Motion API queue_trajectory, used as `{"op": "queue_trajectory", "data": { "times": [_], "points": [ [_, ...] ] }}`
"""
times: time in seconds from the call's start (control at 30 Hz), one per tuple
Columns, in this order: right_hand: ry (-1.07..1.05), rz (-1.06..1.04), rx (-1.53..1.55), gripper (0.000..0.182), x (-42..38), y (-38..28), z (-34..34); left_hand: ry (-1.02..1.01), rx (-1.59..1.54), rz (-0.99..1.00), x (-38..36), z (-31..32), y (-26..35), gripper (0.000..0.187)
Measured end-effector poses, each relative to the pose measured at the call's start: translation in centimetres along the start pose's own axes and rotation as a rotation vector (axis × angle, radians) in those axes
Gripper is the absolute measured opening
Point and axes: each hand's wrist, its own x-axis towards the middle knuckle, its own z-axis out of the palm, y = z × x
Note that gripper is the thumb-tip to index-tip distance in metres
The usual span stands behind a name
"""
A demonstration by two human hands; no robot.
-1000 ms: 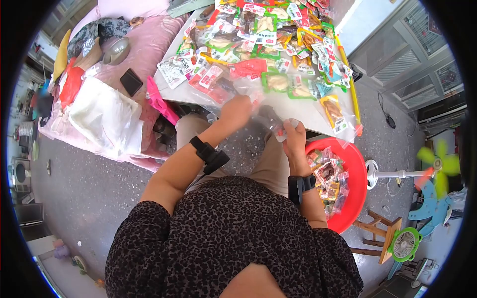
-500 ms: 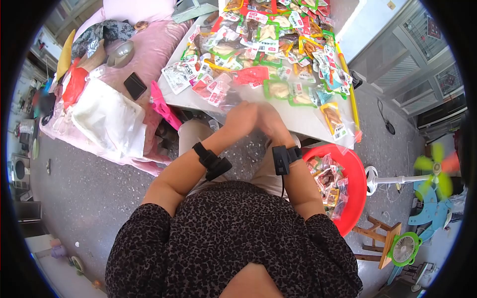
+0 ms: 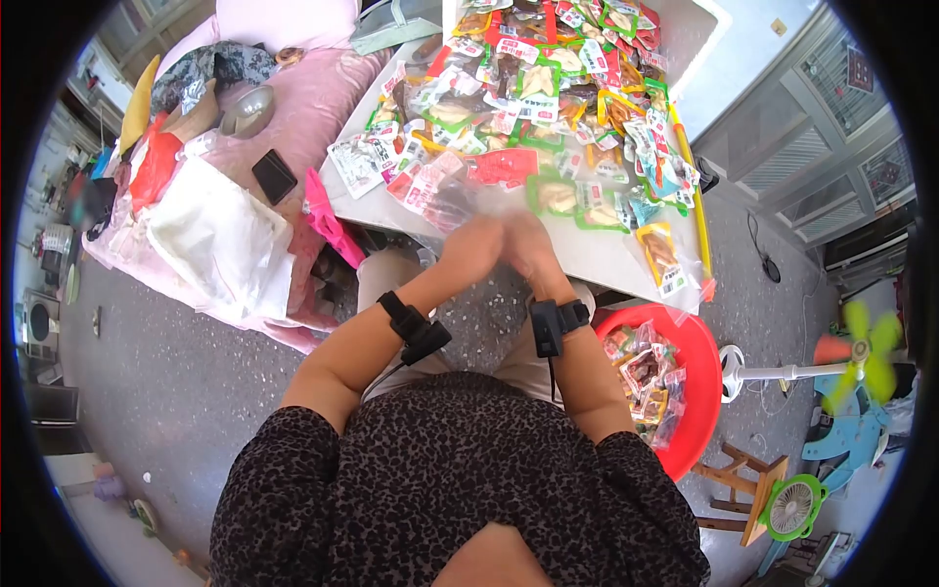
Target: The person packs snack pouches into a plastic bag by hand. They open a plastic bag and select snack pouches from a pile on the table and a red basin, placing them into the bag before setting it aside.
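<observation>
My left hand point(image 3: 473, 248) and my right hand point(image 3: 529, 245) meet at the front edge of the white table point(image 3: 606, 249), fingers curled and smeared by motion. A pale, see-through blur shows just beyond the fingertips; what they grip I cannot make out. Close to my left hand lies a clear packet with dark contents point(image 3: 452, 203), beside a red-and-white packet point(image 3: 423, 186). Past my right hand are green-edged food packets point(image 3: 556, 196) and a yellow-edged packet point(image 3: 660, 252). A large heap of sealed snack packets point(image 3: 538, 88) covers the far part of the table.
A red tub point(image 3: 702, 391) with several packets stands on the floor at right. On the left, a pink-covered bed point(image 3: 318, 108) bears a white cloth point(image 3: 220, 235) and a black phone point(image 3: 274, 176). A yellow pole point(image 3: 696, 196) runs along the table's right edge. Fans stand further right.
Both hands stay together at the table edge, still moving in a blur. The whole view has shifted slightly down and right. The fan blades at right have turned.
</observation>
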Motion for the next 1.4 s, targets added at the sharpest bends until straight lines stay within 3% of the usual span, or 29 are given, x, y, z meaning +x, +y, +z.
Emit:
{"op": "queue_trajectory", "data": {
  "times": [0.03,0.1,0.2,0.37,0.47,0.6,0.93,1.13,1.27,1.3,1.37,1.4],
  "points": [
    [0.025,-0.012,0.021,0.009,0.1,-0.7,-0.1,-0.027,-0.004,0.005,0.2,0.0,-0.1,0.012],
    [0.159,0.25,0.84,0.012,-0.9,-2.6,-0.2,-0.077,-0.04,-0.004,1.0,-0.5,-0.1,0.013],
    [0.185,0.267,0.804,0.021,-0.4,-1.2,-0.6,-0.112,-0.1,-0.059,3.0,-2.1,-0.4,0.016],
    [0.233,0.328,0.902,0.018,-0.9,-1.0,-0.6,-0.098,-0.094,-0.157,9.8,-2.8,-4.7,0.017],
    [0.236,0.334,0.942,0.016,-1.1,-1.3,-0.7,0.058,-0.087,-0.156,14.0,-2.7,-7.9,0.021],
    [0.239,0.334,0.839,0.015,-1.6,-1.3,-0.7,0.003,-0.191,-0.314,18.7,-1.6,-10.8,0.026],
    [0.26,0.294,0.796,0.009,-2.5,-0.5,-0.8,-0.003,-0.365,-0.524,22.5,0.9,-12.7,0.019],
    [0.415,0.211,0.642,0.017,-3.0,-0.5,-1.9,0.222,-0.284,-0.289,21.6,-0.7,-9.2,0.014],
    [0.516,0.168,0.653,0.021,-2.6,-2.0,-3.0,0.191,-0.87,-0.404,19.3,-1.3,-5.6,0.012],
    [0.519,0.162,0.689,0.021,-2.6,-3.0,-3.2,0.217,-0.854,-0.28,18.0,-1.4,-4.3,0.012],
    [0.467,0.134,0.814,0.029,-2.5,-3.5,-3.6,0.217,-0.754,-0.218,15.2,-1.5,-0.8,0.011],
    [0.426,0.106,0.96,0.029,-2.5,-3.7,-3.8,0.219,-0.641,-0.069,13.7,-1.4,0.6,0.011]
  ]
}}
